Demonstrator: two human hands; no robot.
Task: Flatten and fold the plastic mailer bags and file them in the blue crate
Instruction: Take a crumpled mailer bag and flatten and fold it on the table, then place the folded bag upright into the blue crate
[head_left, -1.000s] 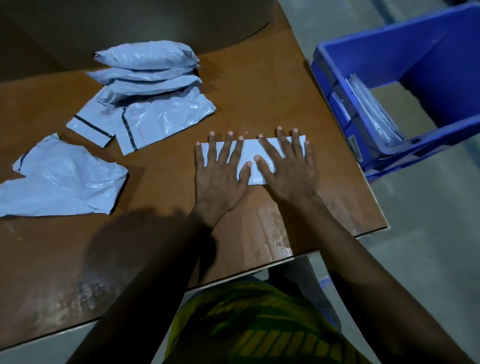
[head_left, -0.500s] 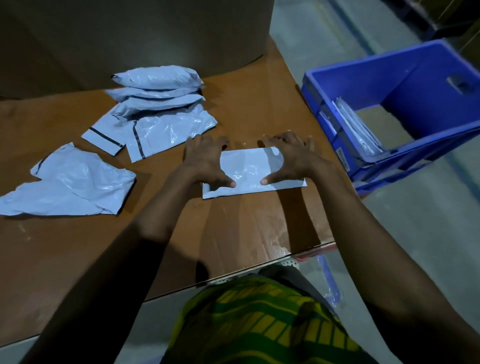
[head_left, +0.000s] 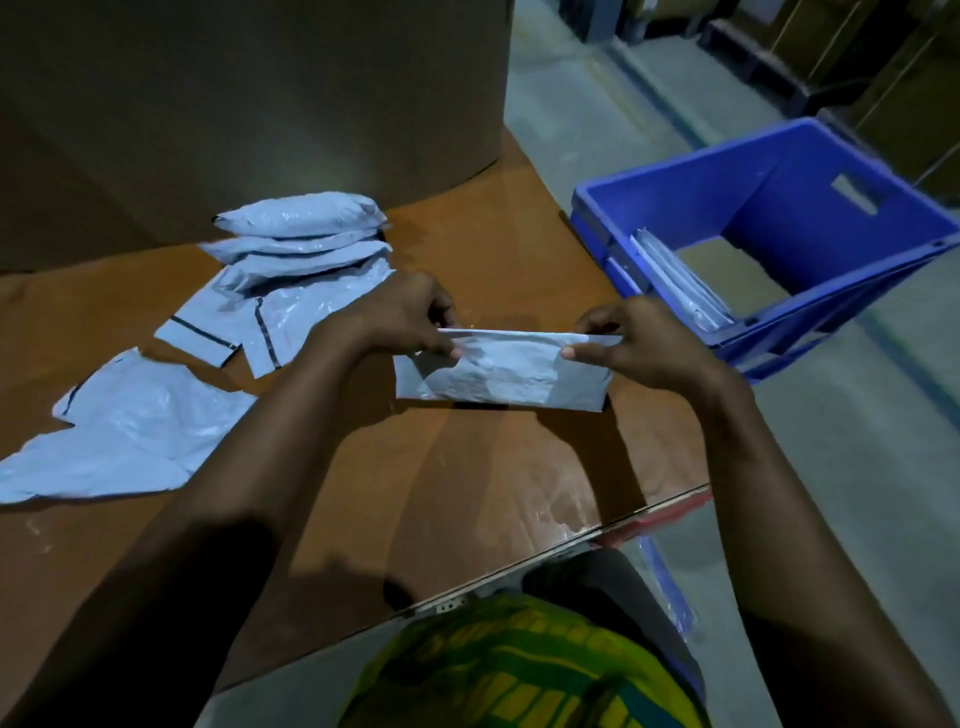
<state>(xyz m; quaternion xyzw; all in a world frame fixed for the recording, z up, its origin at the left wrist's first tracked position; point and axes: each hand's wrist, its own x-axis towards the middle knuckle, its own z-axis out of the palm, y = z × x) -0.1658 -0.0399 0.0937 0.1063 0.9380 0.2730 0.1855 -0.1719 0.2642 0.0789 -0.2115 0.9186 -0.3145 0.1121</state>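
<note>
A folded pale grey mailer bag (head_left: 501, 375) is held just above the brown table (head_left: 467, 519), its long edge up. My left hand (head_left: 410, 314) pinches its upper left corner and my right hand (head_left: 631, 343) pinches its upper right corner. The blue crate (head_left: 769, 197) stands tilted on the floor to the right of the table, with folded mailers (head_left: 680, 283) leaning against its near left wall.
A pile of puffy and flat mailers (head_left: 291, 260) lies at the table's back left, and one crumpled mailer (head_left: 119, 441) at the far left. A big cardboard box (head_left: 249, 104) fills the table's back. The table's front edge runs close to my body.
Both hands went from pressing flat on the folded mailer to gripping its far edge, then lifted it off the table by its top corners. The camera tipped up toward the crate.
</note>
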